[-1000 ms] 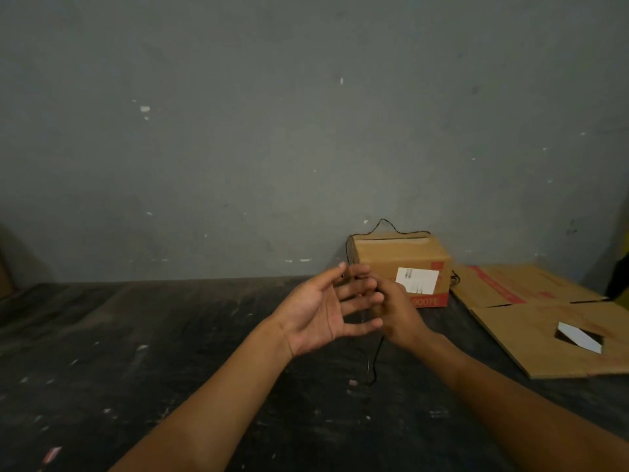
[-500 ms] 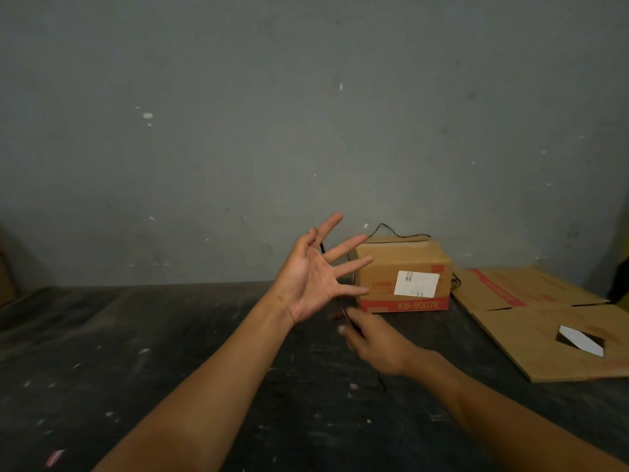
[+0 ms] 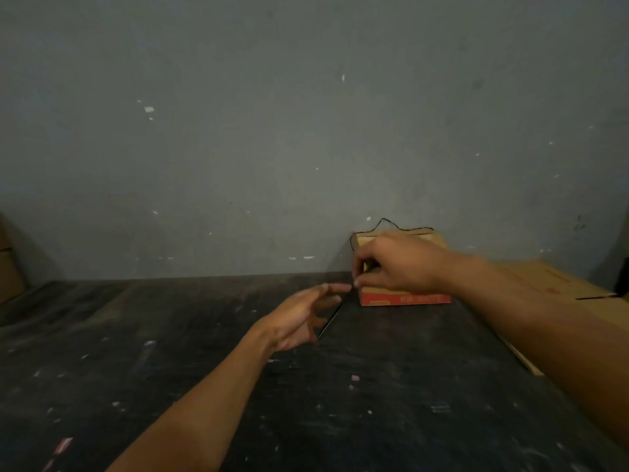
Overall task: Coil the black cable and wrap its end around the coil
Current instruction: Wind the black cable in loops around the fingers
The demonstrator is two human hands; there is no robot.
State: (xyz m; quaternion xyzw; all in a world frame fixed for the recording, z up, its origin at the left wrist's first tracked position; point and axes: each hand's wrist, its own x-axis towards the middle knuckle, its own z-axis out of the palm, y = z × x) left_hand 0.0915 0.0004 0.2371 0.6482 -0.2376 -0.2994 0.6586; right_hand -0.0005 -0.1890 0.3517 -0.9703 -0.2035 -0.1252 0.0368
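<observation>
While both arms reach forward over the dark table (image 3: 143, 369), the scene reads as follows.

Right hand: the right hand (image 3: 394, 264) is raised in front of the cardboard box (image 3: 408, 298), knuckles up, fingers curled down, thumb and forefinger pinched narrowly at the box's left edge; the cable seems to be held there, though blur hides the contact.

Left hand: the left hand (image 3: 299, 318) sits lower and nearer, palm turned right, fingers spread wide and pointing at the box, closing on nothing; the cable runs just beside its fingertips (image 3: 340, 287).

Cable: the black cable (image 3: 328, 323) shows as a thin taut line slanting from beside the left palm up and right toward the right-hand pinch; farther back it climbs the box's left edge and wavers along the box top against the wall (image 3: 306, 131).

Other: flattened cardboard (image 3: 578, 291) lies right of the box, partly behind the right forearm.
</observation>
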